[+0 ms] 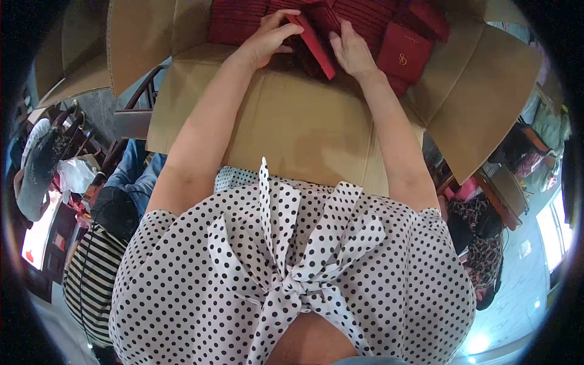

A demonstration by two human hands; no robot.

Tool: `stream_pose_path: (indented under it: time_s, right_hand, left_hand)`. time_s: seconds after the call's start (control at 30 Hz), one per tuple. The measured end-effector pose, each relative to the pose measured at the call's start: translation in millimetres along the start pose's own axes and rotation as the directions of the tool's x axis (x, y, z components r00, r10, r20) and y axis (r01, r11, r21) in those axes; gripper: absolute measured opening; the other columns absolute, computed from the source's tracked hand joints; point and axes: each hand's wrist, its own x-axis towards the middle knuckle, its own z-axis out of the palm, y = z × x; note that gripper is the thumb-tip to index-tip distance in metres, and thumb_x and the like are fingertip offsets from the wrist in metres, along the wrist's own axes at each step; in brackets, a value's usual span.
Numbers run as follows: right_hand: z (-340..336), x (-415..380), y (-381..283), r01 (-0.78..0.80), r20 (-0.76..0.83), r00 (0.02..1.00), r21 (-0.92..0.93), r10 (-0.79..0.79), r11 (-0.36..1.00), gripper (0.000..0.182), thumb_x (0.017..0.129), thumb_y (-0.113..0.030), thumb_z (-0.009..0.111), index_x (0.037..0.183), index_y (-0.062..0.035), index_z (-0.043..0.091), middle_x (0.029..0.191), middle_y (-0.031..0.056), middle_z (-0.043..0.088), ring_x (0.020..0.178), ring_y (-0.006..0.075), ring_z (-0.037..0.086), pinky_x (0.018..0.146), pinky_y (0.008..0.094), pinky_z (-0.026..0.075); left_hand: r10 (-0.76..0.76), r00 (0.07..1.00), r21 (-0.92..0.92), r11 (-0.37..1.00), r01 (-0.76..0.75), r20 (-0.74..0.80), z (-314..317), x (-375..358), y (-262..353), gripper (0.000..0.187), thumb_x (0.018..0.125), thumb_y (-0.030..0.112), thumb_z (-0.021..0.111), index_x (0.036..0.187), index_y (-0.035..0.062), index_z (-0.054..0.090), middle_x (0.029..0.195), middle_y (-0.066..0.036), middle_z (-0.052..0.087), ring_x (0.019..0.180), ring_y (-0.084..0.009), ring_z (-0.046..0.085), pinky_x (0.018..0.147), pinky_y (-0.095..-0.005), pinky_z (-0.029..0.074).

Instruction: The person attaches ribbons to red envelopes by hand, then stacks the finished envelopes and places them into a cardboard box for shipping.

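Note:
A large open cardboard box point(298, 121) holds rows of dark red packets point(237, 23) packed side by side. Over them, my left hand point(272, 38) pinches a bright red flat packet point(313, 48) between thumb and fingers near its upper end. My right hand point(354, 50) is closed on the edge of a darker red packet point(322, 18) just beside it. Right of my right hand, a red packet with a gold emblem point(401, 52) lies face up on the others.
Cardboard flaps spread out at the left point(143, 42) and right point(480, 91). A person in a striped top point(94, 280) is at the left, and dark patterned cloth point(483, 243) shows at the right. A dark wooden chair part point(132, 124) stands beside the box.

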Motion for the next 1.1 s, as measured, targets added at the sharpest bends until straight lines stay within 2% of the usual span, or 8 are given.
stream_pose_path:
  time_s: [0.13,0.47,0.57,0.63,0.9,0.97,1.0,1.1]
  right_hand:
    - [1.2,-5.9,-5.8,0.097,-0.020,0.995,-0.040,-0.098,0.994,0.059,0.085,-0.042,0.052,0.122,0.0006,0.035,0.114,0.0295,0.049,0.103,0.0415,0.051,0.085,0.0433,0.044]
    - [-8.7,-4.1,2.9,0.022,0.069,0.997,-0.039,-0.019,0.999,0.075,0.079,-0.042,0.062,0.131,-0.0020,0.026,0.124,0.0257,0.044,0.109,0.0391,0.048,0.090,0.0413,0.042]
    - [-6.3,-13.7,-3.8,0.117,0.020,0.993,0.004,-0.117,0.993,0.082,0.078,-0.044,0.061,0.135,-0.0032,0.020,0.127,0.0252,0.041,0.113,0.0381,0.045,0.094,0.0402,0.040]
    - [-1.6,-16.6,-6.8,0.160,0.144,0.978,-0.035,-0.154,0.986,0.088,0.077,-0.049,0.060,0.137,-0.0031,0.015,0.130,0.0246,0.037,0.117,0.0374,0.042,0.097,0.0395,0.038]
    - [-13.0,-5.5,-18.3,0.197,0.235,0.957,-0.108,-0.168,0.974,0.072,0.077,-0.022,0.058,0.135,-0.0019,0.021,0.116,0.0270,0.050,0.104,0.0387,0.052,0.089,0.0410,0.044]
    - [-13.3,-3.5,0.2,0.228,0.094,0.971,-0.111,-0.218,0.967,0.062,0.078,-0.021,0.056,0.130,-0.0010,0.029,0.116,0.0262,0.050,0.101,0.0371,0.054,0.087,0.0404,0.045]
    - [-23.3,-3.3,1.7,0.038,0.152,0.988,-0.064,-0.028,0.997,0.052,0.079,-0.020,0.056,0.124,-0.0037,0.036,0.106,0.0262,0.055,0.095,0.0379,0.056,0.080,0.0427,0.047]
    - [-28.0,-7.2,5.6,-0.069,0.022,0.997,0.040,0.068,0.997,0.040,0.084,-0.025,0.056,0.116,-0.0052,0.041,0.091,0.0247,0.060,0.086,0.0405,0.057,0.076,0.0462,0.046]
  left_hand:
    - [0.006,1.000,-0.015,1.000,-0.006,-0.008,-1.9,-1.3,-1.6,0.052,0.073,0.024,0.063,0.121,0.0176,0.045,0.126,-0.008,0.022,0.115,-0.0233,0.040,0.087,-0.0406,0.044]
    - [0.051,0.986,0.046,0.998,-0.044,-0.162,-5.6,9.5,-29.3,0.047,0.075,0.020,0.056,0.120,0.0086,0.046,0.127,-0.012,0.024,0.109,-0.0225,0.042,0.090,-0.0340,0.040]
    - [0.094,0.985,-0.044,0.994,-0.101,-0.147,-4.3,8.2,-33.1,0.045,0.075,0.022,0.055,0.117,0.0064,0.047,0.125,-0.014,0.026,0.111,-0.0226,0.040,0.092,-0.0323,0.037]
    - [0.120,0.980,-0.008,0.992,-0.123,-0.158,-9.7,15.2,-42.9,0.045,0.076,0.022,0.056,0.117,0.0055,0.047,0.125,-0.014,0.026,0.111,-0.0221,0.039,0.093,-0.0325,0.036]
    - [0.144,0.976,-0.006,0.989,-0.147,-0.163,-8.6,13.6,-39.9,0.045,0.076,0.024,0.056,0.116,0.0043,0.048,0.126,-0.014,0.026,0.114,-0.0225,0.035,0.096,-0.0317,0.033]
    - [0.133,0.973,-0.001,0.991,-0.136,-0.190,-12.0,14.3,-42.0,0.045,0.076,0.023,0.057,0.115,0.0030,0.048,0.127,-0.015,0.027,0.116,-0.0241,0.034,0.096,-0.0305,0.033]
    - [0.138,0.972,0.002,0.990,-0.140,-0.192,-12.0,16.4,-43.0,0.045,0.076,0.023,0.057,0.115,0.0030,0.048,0.127,-0.015,0.027,0.116,-0.0241,0.034,0.096,-0.0305,0.033]
    - [0.161,0.961,0.071,0.986,-0.148,-0.227,1.6,19.4,-43.2,0.048,0.076,0.022,0.058,0.117,0.0012,0.045,0.128,-0.017,0.028,0.111,-0.0268,0.040,0.094,-0.0323,0.037]
